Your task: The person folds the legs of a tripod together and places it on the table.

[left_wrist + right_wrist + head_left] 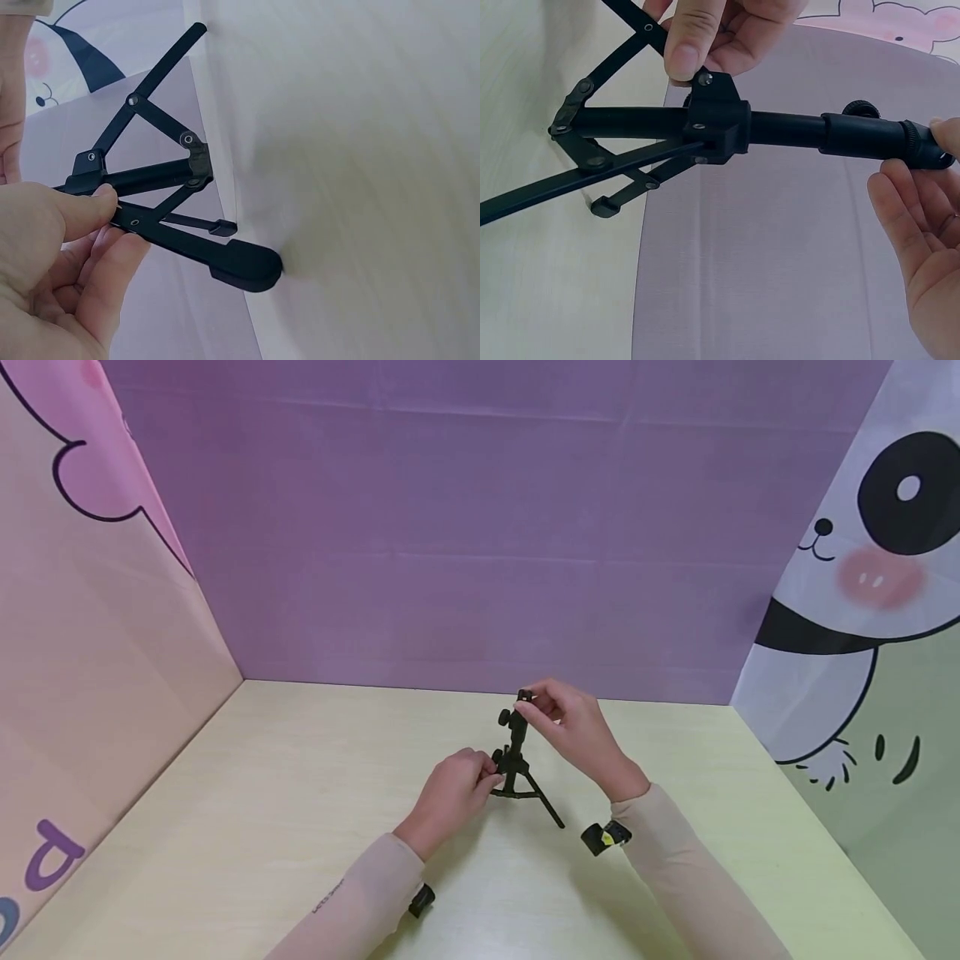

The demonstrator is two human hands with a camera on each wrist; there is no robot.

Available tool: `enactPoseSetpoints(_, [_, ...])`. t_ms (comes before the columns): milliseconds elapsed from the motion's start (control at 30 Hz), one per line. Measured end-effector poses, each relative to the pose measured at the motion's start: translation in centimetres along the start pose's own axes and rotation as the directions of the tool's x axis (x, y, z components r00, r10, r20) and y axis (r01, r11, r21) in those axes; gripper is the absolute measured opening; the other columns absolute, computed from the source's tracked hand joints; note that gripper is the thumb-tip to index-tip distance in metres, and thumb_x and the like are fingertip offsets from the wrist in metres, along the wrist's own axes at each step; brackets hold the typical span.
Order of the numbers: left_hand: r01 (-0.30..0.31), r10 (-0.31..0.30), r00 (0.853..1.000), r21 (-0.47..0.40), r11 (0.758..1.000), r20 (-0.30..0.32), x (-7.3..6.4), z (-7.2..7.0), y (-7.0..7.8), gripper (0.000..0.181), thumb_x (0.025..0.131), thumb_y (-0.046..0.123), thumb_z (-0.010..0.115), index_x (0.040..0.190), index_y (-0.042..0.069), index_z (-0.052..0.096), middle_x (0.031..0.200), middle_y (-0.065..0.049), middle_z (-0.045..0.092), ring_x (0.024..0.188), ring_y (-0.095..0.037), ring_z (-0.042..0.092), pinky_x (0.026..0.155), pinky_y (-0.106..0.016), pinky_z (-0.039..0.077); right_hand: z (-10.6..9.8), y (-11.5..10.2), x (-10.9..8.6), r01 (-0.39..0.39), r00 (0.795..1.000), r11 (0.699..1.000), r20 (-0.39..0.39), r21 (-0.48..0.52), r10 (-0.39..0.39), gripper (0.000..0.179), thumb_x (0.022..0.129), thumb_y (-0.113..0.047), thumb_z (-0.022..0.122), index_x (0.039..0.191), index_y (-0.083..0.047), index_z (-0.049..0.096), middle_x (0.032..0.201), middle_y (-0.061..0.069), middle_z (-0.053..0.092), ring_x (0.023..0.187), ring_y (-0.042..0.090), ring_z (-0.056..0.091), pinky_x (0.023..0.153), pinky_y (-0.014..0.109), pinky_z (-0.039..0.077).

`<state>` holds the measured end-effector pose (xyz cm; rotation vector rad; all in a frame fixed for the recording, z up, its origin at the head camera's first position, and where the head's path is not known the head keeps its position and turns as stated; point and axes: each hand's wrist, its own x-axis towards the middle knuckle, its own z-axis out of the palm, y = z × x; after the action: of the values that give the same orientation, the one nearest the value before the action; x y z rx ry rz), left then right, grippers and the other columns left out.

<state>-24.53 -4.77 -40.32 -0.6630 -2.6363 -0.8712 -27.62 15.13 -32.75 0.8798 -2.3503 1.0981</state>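
Observation:
A small black tripod (512, 763) is held upright over the table, its legs spread and joined by hinged braces. My left hand (453, 789) pinches one leg near the hub between thumb and fingers; the left wrist view shows the thumb on that leg (180, 244). Up at the top, my right hand (573, 727) grips the tripod's head between thumb and fingertips. In the right wrist view the centre column (787, 128) runs from the hub to the head, with a round knob (861, 109) on its side. Whether every foot touches the table cannot be told.
The pale wooden table (300, 760) meets a purple backdrop (450, 543) behind the tripod. A printed panel (112, 652) stands at the left, and one with a panda drawing (840, 685) at the right. Small black cameras (606, 837) sit at the wrists.

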Motion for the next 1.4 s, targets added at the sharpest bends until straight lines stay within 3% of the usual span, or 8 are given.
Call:
enactPoseSetpoints(300, [0.018,-0.018,1.0,-0.007,1.0,0.002,-0.01,-0.11,0.12,0.011,0.094,0.013,0.073,0.088,0.004,0.069,0.08,0.0,0.059,0.068,-0.01,0.054,0.063,-0.024,0.048,-0.02,-0.2,0.03,0.001,1.0,1.0,-0.001,0.002,-0.001,0.02,0.096,-0.02,0.071,0.111,-0.007,0.069,0.086,-0.002,0.065,0.075,0.01,0.064,0.069,0.03,0.054])
enactPoseSetpoints(1400, [0.011,-0.012,0.997,-0.018,1.0,-0.076,-0.09,0.36,0.21,0.014,0.096,0.014,0.07,0.095,0.0,0.067,0.084,-0.003,0.059,0.072,-0.013,0.056,0.066,-0.027,0.051,0.07,-0.19,0.28,0.011,1.0,1.0,-0.02,-0.02,-0.011,0.021,0.096,-0.02,0.071,0.111,-0.006,0.069,0.085,-0.002,0.066,0.071,0.009,0.063,0.067,0.028,0.055])
